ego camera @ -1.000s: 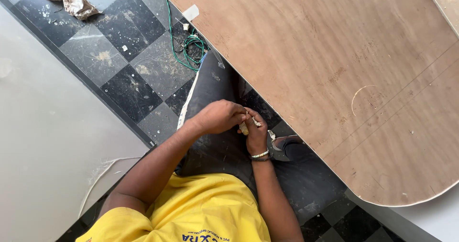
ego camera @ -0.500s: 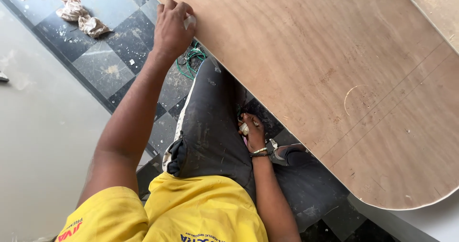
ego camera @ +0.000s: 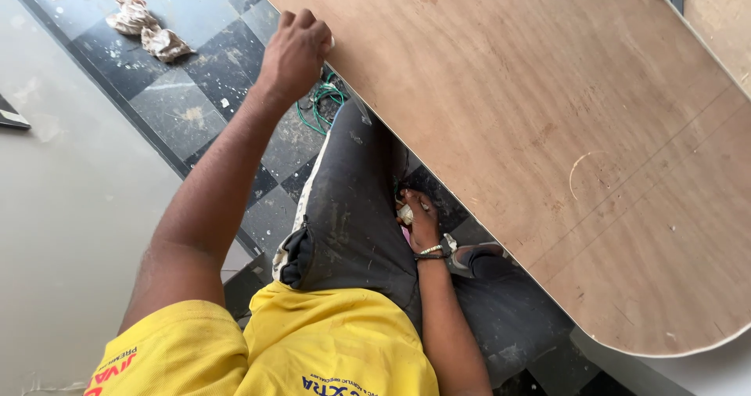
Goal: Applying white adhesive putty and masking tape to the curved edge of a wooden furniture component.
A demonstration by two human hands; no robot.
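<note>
While the person is sitting on the floor looking down at their own lap, here's what's showing, nearest stuff first:

Shirt: yellow tee (ego camera: pixel 313 349) is filling the bottom edge, closest to the camera.

Legs: dark dusty trousers (ego camera: pixel 352 224) are stretching out from the shirt, with the far part of the leg going in under the board.

Right hand: the right hand (ego camera: pixel 422 220) is sitting low beside the thigh, right at the near edge of the board. Fingers are curling in around a small pale thing (ego camera: pixel 404 213), pretty much closed on it. Too small to say what it is. A beaded bracelet (ego camera: pixel 432 250) is sitting on that wrist.

Left hand: the left hand (ego camera: pixel 296 50) is reaching well out in front, arm nearly straight. Fingers are bending over the board's edge near its far corner, gripping it, with something small and white peeking out at the fingertips.

Board: big brown plywood board (ego camera: pixel 532 114) with a rounded end is lying across the legs, taking up most of the right side. A faint curved pencil line is showing on it.

Wire: green wire (ego camera: pixel 321 106) is lying in a tangle on the floor just below the left hand, next to the knee.

Floor: black-and-grey checkered tiles (ego camera: pixel 195 91), dusty.

Far off: crumpled paper scraps (ego camera: pixel 149 28) are lying on the tiles at the top left, well apart from both hands.
</note>
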